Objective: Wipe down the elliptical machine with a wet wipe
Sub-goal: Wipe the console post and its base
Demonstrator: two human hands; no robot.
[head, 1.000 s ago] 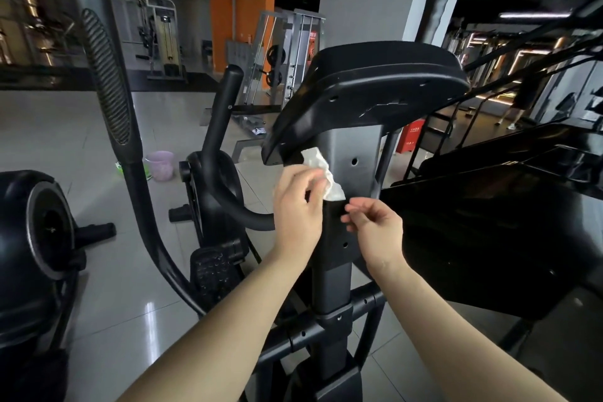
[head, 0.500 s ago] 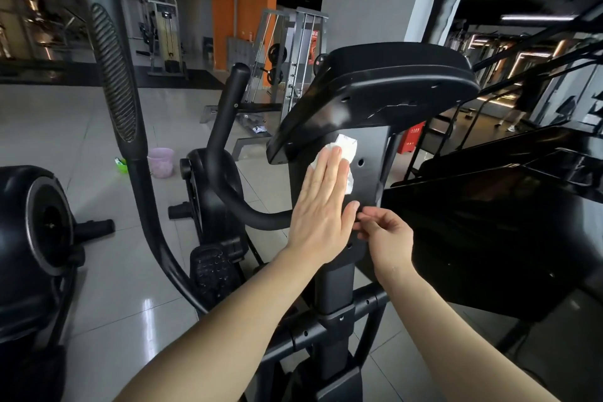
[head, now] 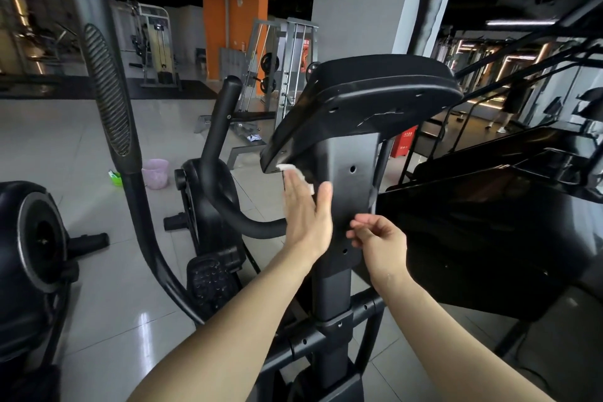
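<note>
The black elliptical machine's centre column (head: pixel 346 192) rises in front of me, with the back of its console (head: pixel 368 98) above. My left hand (head: pixel 305 215) lies flat, fingers straight, and presses a white wet wipe (head: pixel 295 173) against the left side of the column just under the console's lower edge. Most of the wipe is hidden under the fingers. My right hand (head: pixel 378 238) hovers beside the column lower down, fingers loosely curled, holding nothing.
A curved black handlebar (head: pixel 222 179) and a tall ribbed moving arm (head: pixel 107 101) stand to the left. A pink bucket (head: pixel 156 173) sits on the tiled floor. A black stair machine (head: pixel 496 206) is close on the right. Another black machine (head: pixel 36 254) is at far left.
My left hand went from pinching the wipe to pressing it flat, then slid it left toward the column's edge under the console. My right hand stayed near the column.
</note>
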